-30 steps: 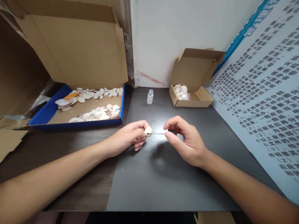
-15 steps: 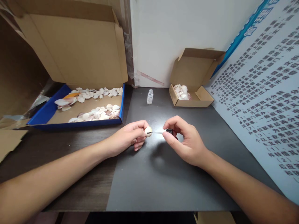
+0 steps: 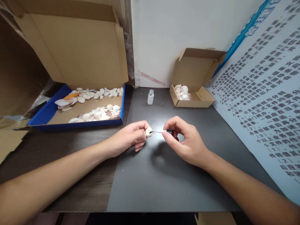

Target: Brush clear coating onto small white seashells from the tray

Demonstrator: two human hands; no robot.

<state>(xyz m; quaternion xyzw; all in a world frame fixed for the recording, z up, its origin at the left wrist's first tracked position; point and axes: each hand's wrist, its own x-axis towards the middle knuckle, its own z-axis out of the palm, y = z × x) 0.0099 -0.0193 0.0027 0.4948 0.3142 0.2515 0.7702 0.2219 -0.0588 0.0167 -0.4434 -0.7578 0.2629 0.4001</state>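
At the far left of your counter (image 3: 77,190) stands a blue-sided cardboard box (image 3: 73,127) with its lid raised, holding two bands of pale shells, one along the far side and one along the near side, plus a larger pinkish shell (image 3: 63,103) and an orange piece (image 3: 72,96) at its left end. To the right of that box and nearer to you, your left hand (image 3: 132,136) is closed in a pinch, thumb and forefinger clamped on a small cream-coloured shell (image 3: 148,132), which sits at the fingertips above the left part of a dark grey mat (image 3: 175,187); the other fingers curl in beneath. Beyond it, on the far part of the mat, a small clear bottle (image 3: 150,97) with a label stands upright and uncapped. Your two hands are apart, with a thin brush (image 3: 157,132) bridging the gap: its dark tip overlaps the shell's right side, though you cannot tell how firmly it presses. Your right hand (image 3: 179,137) has thumb and fingers clamped around the brush's black cap (image 3: 170,132). Far right, a small cardboard box (image 3: 195,104) with its lid up holds white shells (image 3: 181,92) at its left end, beside a large leaning printed sheet (image 3: 260,118).
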